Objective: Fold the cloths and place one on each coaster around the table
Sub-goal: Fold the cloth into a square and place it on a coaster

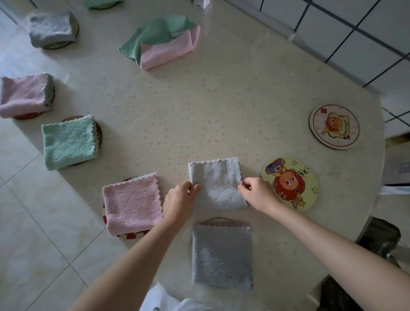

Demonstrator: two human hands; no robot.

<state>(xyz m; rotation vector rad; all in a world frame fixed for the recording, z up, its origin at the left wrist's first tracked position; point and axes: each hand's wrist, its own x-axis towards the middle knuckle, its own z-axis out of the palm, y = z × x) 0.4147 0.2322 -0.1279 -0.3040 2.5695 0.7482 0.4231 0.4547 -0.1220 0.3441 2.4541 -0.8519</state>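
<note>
Pinching the pale grey cloth (218,184) at both sides: left hand (179,199) grips its left edge with thumb on top, right hand (257,192) has curled fingers nipping its right edge. Cloth is plush with an embossed quilted pattern and a scalloped hem along the far edge, folded to a rough rectangle. It lies flat on the table (199,106) at the near side, not on any coaster. It sits between the near-left pink cloth (133,203) and the yellow coaster (289,183), just far of the near grey cloth (221,255).

Counts:
- Folded cloths already on coasters: six.
  - near grey cloth
  - near-left pink cloth
  - green cloth (68,142) at left
  - second pink cloth (24,95) further left
  - fluffy grey cloth (52,27) far left
  - green one (99,2) at the far edge, mostly cut off by the frame
  - Coaster rims peek out under each.
- Bare coasters: two, both on the right.
  - Yellow coaster has a red round cartoon figure and is just beside the right hand.
  - White coaster (334,126) has a cartoon print and lies further away, near the table's right rim.
- Coasters in total: eight.
- Loose heap (159,42): one, far centre, green over pink, unfolded and rumpled. Cannot tell if it is one cloth or two.
- Cloth in hand: one.
</note>
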